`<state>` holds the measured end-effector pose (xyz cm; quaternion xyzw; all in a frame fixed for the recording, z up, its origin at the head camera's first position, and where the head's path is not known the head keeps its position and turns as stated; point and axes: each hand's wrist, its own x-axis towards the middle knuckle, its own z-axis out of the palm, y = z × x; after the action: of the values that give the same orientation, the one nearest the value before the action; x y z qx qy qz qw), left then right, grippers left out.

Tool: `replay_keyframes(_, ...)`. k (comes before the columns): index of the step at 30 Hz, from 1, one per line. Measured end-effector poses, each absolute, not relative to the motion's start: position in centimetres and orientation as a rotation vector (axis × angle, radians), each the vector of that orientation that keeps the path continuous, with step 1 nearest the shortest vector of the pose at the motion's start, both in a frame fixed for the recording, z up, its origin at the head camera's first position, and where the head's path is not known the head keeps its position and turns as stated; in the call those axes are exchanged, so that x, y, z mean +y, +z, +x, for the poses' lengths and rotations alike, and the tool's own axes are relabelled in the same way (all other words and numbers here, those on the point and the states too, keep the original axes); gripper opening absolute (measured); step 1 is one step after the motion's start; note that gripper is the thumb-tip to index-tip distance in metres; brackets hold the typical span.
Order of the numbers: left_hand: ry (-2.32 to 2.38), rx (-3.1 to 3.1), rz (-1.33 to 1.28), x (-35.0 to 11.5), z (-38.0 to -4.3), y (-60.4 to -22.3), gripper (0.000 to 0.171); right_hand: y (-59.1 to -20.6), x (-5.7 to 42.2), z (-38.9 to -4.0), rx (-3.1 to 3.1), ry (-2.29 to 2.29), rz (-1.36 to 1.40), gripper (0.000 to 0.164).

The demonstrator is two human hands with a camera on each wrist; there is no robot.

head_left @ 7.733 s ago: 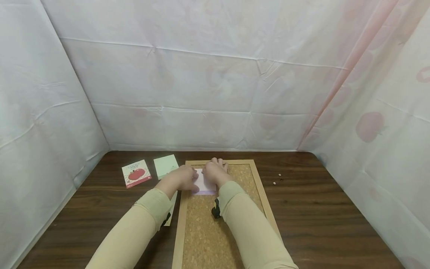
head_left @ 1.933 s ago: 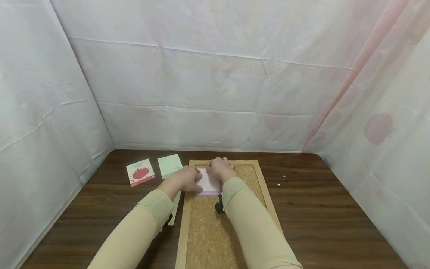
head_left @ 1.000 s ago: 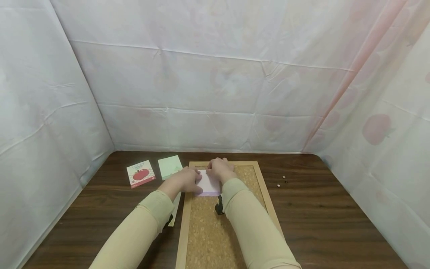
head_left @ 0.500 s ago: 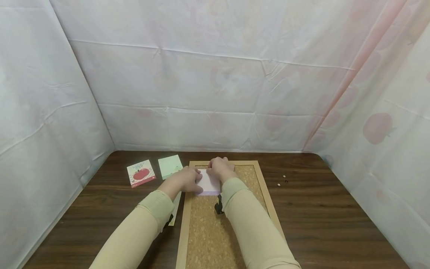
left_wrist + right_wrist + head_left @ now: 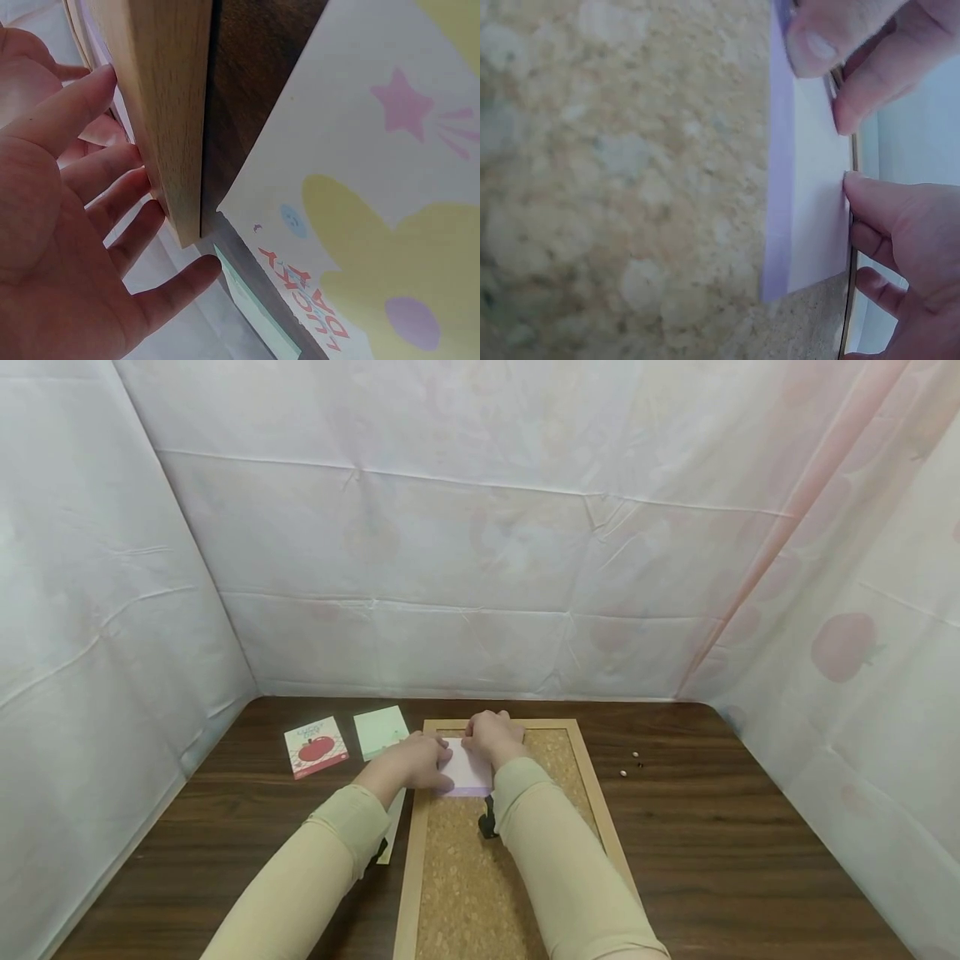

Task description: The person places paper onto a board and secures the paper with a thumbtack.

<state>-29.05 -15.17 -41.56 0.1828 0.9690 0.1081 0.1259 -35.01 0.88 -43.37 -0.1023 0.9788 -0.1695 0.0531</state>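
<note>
A white note sheet (image 5: 467,768) with a lilac strip along its near edge lies on the framed corkboard (image 5: 465,877), near its far end. My left hand (image 5: 411,762) is at the sheet's left side. In the left wrist view its fingers (image 5: 135,232) are spread and fairly straight, fingertips along the wooden frame (image 5: 161,112). The left thumb (image 5: 810,49) rests on the sheet in the right wrist view. My right hand (image 5: 491,739) presses a fingertip at the sheet's far edge, other fingers reaching to the frame. Whatever lies under that fingertip is hidden.
Left of the board lie a notepad with a red apple (image 5: 317,749), a pale green notepad (image 5: 378,731) and a notepad with a yellow flower (image 5: 360,225), mostly under my left arm. Several tiny thumbtack-like pieces (image 5: 623,773) sit on the dark table (image 5: 720,843) to the right.
Since the oldest frame, my right hand has shifted slightly at the sheet's far edge. A small dark spot by its fingertips then is covered now. Over the last second both hands stay put.
</note>
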Motion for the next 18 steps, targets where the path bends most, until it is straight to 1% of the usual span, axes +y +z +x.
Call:
replay_keyframes(4,0.307,2.824,0.553,-15.28,-28.97,-41.36,0.052,-43.32,0.64,-35.07,2.994,-0.478,-0.31,0.012)
replay_keyframes(5,0.312,2.822,0.549,-15.26,-28.93,-41.34,0.056,-43.31,0.62,-35.06,2.996,-0.478,-0.304,0.012)
replay_keyframes(7,0.319,2.821,0.542,-15.23,-28.9,-41.31,0.058,-43.27,0.57,-35.05,2.998,-0.477,-0.3,0.011)
replay_keyframes(18,0.345,2.819,0.531,-15.24,-28.78,-41.29,0.062,-43.62,0.26,-35.09,3.031,-0.433,-0.276,0.007)
